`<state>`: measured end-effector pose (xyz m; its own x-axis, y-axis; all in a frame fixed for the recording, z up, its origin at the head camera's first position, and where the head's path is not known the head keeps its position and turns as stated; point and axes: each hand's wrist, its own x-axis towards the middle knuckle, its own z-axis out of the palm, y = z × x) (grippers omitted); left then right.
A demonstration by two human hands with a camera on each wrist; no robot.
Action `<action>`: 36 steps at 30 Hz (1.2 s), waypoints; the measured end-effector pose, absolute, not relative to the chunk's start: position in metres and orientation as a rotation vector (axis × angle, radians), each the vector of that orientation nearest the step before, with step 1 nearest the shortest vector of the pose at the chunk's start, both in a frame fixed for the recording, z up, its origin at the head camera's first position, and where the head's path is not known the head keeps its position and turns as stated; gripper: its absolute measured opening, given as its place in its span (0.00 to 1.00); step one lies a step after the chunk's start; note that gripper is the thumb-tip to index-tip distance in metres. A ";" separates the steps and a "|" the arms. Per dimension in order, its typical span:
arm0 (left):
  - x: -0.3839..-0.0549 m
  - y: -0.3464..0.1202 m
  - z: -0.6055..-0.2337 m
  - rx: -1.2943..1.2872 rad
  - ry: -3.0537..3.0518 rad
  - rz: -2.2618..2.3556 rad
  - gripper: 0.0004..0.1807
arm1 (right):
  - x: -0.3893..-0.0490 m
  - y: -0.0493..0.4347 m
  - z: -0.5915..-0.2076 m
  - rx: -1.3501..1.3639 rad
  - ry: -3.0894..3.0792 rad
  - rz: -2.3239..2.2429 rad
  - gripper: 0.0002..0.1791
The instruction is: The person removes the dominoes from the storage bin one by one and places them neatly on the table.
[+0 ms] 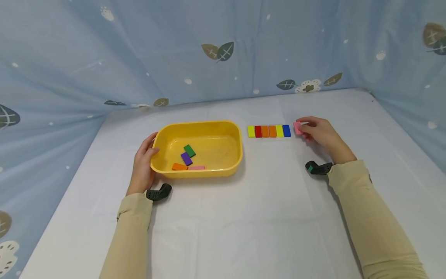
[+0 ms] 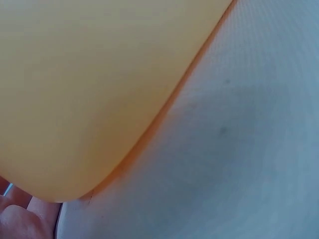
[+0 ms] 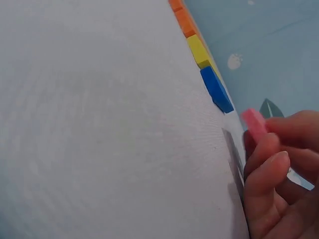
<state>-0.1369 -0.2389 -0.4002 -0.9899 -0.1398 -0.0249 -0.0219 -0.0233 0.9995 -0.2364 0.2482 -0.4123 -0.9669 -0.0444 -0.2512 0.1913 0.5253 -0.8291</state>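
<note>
My left hand [image 1: 141, 166] grips the left end of a yellow plastic tub [image 1: 198, 174], thumb over the rim and fingers along the outside. In the left wrist view the tub's wall [image 2: 99, 99] fills much of the picture. Between thumb and fingertips, my right hand [image 1: 322, 135] pinches a pink block [image 1: 297, 128]. It is just right of a blue block [image 1: 286, 131], which ends a row on the white cloth. Leftward from it come yellow, orange, orange, red [image 1: 258, 131] and yellow blocks, set side by side. A gap separates the pink block from the blue one.
Inside the tub lie a green block [image 1: 189, 150], a purple block [image 1: 186, 158], an orange block [image 1: 179, 166] and another pink block [image 1: 196, 167]. A blue leaf-patterned curtain [image 1: 258, 73] hangs behind the table and along its sides.
</note>
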 end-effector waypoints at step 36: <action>-0.138 -0.239 -0.401 0.181 -2.140 -2.167 0.25 | -0.238 0.242 -0.409 -0.227 2.615 -0.977 0.31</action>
